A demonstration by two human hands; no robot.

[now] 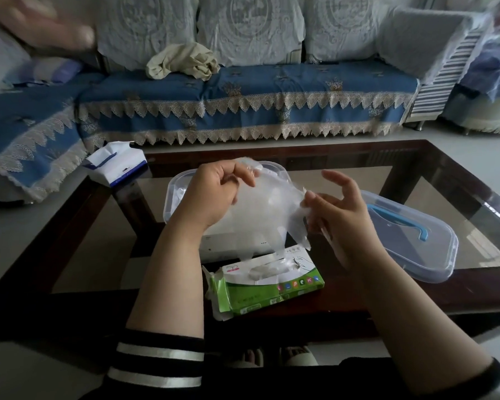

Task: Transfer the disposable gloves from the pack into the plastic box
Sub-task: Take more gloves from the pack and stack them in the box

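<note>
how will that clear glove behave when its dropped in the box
Probably floppy: the clear glove sags and crumples between the left hand and right hand. Likely very light, being thin see-through film, so it may drift or cling rather than drop neatly into the plastic box.

L hand raised over the table, palm toward the camera, fingers curled, thumb & forefinger pinching the thin clear plastic glove. R hand opposite, fingers spread & loosely bent, thumb & lower fingers gripping the glove's other edge. Both forearms bare, dark striped sleeves pushed back.
</note>
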